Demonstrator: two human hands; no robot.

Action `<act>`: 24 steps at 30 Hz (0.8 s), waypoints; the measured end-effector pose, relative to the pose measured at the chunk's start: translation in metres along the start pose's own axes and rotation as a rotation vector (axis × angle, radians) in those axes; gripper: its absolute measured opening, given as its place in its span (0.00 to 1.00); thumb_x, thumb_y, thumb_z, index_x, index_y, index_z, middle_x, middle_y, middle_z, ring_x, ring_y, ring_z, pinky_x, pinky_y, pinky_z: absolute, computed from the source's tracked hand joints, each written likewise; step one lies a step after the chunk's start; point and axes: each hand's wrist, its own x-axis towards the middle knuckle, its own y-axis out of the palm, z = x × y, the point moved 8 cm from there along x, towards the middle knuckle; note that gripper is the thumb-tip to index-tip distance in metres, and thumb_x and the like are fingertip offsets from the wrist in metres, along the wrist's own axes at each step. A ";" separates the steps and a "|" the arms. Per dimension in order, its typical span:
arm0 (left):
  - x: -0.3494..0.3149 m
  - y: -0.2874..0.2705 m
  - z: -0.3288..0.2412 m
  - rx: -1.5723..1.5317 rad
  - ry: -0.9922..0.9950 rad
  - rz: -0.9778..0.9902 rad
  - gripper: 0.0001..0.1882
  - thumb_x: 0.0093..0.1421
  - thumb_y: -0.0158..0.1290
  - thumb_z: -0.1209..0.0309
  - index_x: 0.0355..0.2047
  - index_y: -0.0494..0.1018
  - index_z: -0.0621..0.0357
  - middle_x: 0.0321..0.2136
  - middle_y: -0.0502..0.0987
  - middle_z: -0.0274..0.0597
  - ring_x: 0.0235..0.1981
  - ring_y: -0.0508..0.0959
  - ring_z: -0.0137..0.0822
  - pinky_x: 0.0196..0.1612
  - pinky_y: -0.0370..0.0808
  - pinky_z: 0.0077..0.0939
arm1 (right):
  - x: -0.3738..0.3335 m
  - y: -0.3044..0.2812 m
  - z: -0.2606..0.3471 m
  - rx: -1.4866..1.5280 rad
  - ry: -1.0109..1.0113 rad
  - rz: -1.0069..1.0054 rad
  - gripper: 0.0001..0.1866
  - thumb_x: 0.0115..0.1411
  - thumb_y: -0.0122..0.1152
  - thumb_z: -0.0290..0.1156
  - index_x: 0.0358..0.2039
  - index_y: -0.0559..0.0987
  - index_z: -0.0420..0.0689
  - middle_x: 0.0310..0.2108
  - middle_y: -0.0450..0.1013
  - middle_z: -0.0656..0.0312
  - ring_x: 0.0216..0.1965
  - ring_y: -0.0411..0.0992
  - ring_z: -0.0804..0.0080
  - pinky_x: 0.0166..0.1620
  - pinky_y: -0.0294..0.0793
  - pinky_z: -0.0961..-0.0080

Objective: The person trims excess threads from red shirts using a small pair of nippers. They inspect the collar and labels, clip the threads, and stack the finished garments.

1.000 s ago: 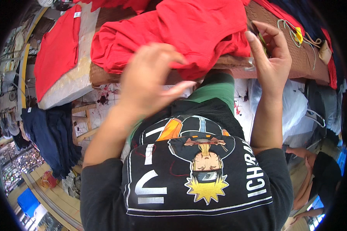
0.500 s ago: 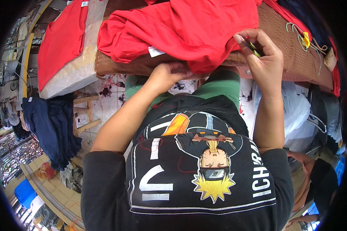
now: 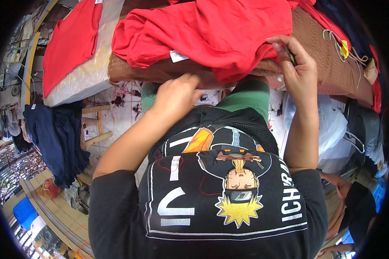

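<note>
A red garment (image 3: 194, 36) lies bunched over the brown padded surface, with its near edge hanging over the front. My right hand (image 3: 299, 64) is at the garment's right side, thumb and index fingertip close to its edge. Tucked in that palm is a small dark tool with a yellow-green part, apparently thread snips (image 3: 292, 59); most of it is hidden by the fingers. Above my lap, my left hand (image 3: 177, 96) is apart from the garment, its fingers curled inward. Whatever those fingers hold, if anything, cannot be seen.
Another red garment (image 3: 71, 47) lies on a plastic-wrapped block (image 3: 80, 86) at the left. Dark blue clothing (image 3: 58, 142) hangs below it. Cords with a yellow piece (image 3: 344, 49) lie at the right, above a clear plastic bag (image 3: 324, 125). Another person (image 3: 354, 207) is at the lower right.
My left hand has left the garment's lower edge, drawn back toward my lap and curled its fingers. My right hand's dark tool has sunk deeper into the palm.
</note>
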 end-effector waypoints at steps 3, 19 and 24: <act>0.016 0.013 0.002 -0.076 -0.139 -0.052 0.16 0.52 0.60 0.63 0.37 0.77 0.59 0.33 0.80 0.53 0.36 0.80 0.52 0.39 0.76 0.43 | -0.004 0.012 -0.002 -0.034 0.086 0.096 0.13 0.53 0.56 0.17 0.40 0.78 0.41 0.23 0.75 0.59 0.26 0.74 0.79 0.32 0.72 0.80; -0.018 0.064 0.092 0.014 -0.246 0.207 0.21 0.56 0.59 0.58 0.46 0.78 0.57 0.42 0.80 0.49 0.40 0.80 0.46 0.45 0.75 0.33 | -0.006 0.009 -0.005 -0.144 0.127 0.174 0.14 0.52 0.57 0.18 0.40 0.78 0.42 0.25 0.76 0.54 0.26 0.75 0.72 0.33 0.72 0.77; -0.035 0.019 0.114 -1.035 -0.455 -0.102 0.22 0.60 0.57 0.58 0.49 0.74 0.60 0.41 0.80 0.38 0.41 0.77 0.26 0.48 0.71 0.21 | -0.008 0.007 -0.006 -0.125 0.162 0.190 0.13 0.52 0.58 0.18 0.39 0.79 0.40 0.26 0.77 0.58 0.27 0.75 0.75 0.33 0.72 0.78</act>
